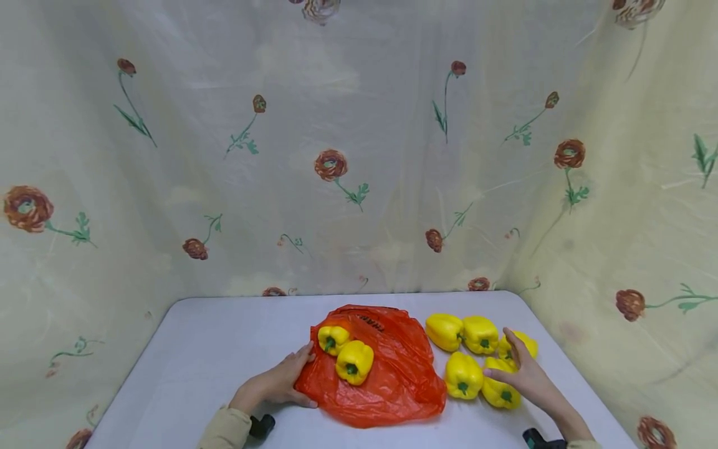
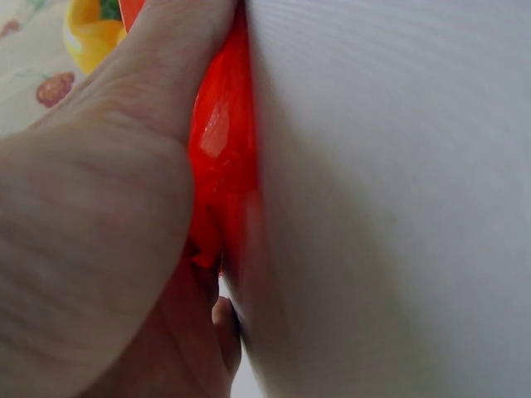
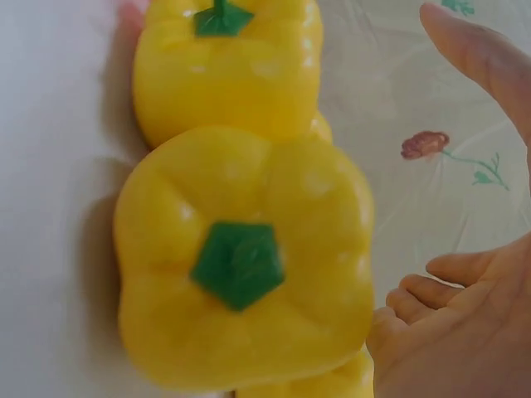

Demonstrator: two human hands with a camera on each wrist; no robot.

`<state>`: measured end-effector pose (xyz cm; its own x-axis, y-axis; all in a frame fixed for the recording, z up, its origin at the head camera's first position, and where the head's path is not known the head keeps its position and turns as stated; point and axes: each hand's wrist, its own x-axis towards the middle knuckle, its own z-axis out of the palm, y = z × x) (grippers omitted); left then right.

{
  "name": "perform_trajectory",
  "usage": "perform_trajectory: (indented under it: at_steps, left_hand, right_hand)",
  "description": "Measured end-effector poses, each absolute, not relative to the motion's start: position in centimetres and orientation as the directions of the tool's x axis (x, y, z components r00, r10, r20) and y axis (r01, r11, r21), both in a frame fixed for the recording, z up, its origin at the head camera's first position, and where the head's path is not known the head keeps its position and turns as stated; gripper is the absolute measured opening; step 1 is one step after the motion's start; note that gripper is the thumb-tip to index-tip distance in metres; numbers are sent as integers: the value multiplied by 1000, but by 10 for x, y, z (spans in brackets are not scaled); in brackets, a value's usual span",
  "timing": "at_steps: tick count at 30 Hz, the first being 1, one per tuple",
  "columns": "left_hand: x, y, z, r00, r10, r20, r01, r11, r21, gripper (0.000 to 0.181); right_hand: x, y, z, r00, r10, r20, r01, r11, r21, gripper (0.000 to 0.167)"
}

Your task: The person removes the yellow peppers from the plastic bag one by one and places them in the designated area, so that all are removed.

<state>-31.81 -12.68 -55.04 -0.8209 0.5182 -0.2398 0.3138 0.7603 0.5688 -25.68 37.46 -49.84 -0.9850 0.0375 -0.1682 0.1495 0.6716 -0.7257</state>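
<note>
A red plastic bag (image 1: 392, 386) with dark print lies on the table, two yellow bell peppers (image 1: 355, 362) resting on it at the left. My left hand (image 1: 280, 377) touches the bag's left edge, thumb and fingers apart. From the left wrist, the red plastic (image 2: 222, 133) shows beside the palm; the fingertips are partly hidden. Several more yellow bell peppers (image 1: 464, 376) sit together right of the bag. Over the rightmost ones hovers my right hand (image 1: 527, 374), thumb and fingers spread, holding nothing. A green-stemmed pepper (image 3: 323, 240) fills the right wrist view beside the open palm.
The white table (image 1: 224, 337) has its far edge against a flower-patterned curtain (image 1: 381, 187), which also hangs along both sides. The right-hand peppers stand close to one another and close to the bag's right edge.
</note>
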Motion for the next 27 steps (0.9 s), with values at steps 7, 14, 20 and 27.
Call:
perform_trajectory:
  at_steps: [7,14,20,27]
  left_hand:
    - [-319,-128,-551,-825,504,-256,300,774,558,123]
    - [-316,-127,-551,-826,503,-256,299,775,557,122]
    - [-317,-125,-550,-828,495,-264,297,786,542,121]
    - [-317,-124,-548,-833,483,-270,286,793,538,119]
  right_hand:
    - [-263,358,-486,-994,11,-106,87,658,-748,115]
    - [-271,330,-475,-997,-46,-55,19,579,-815,110]
    - [-280,300,-469,-997,-79,-22,-23,529,-848,105]
    - [-288,266,-468,-989,-143,33,-97,469,-878,95]
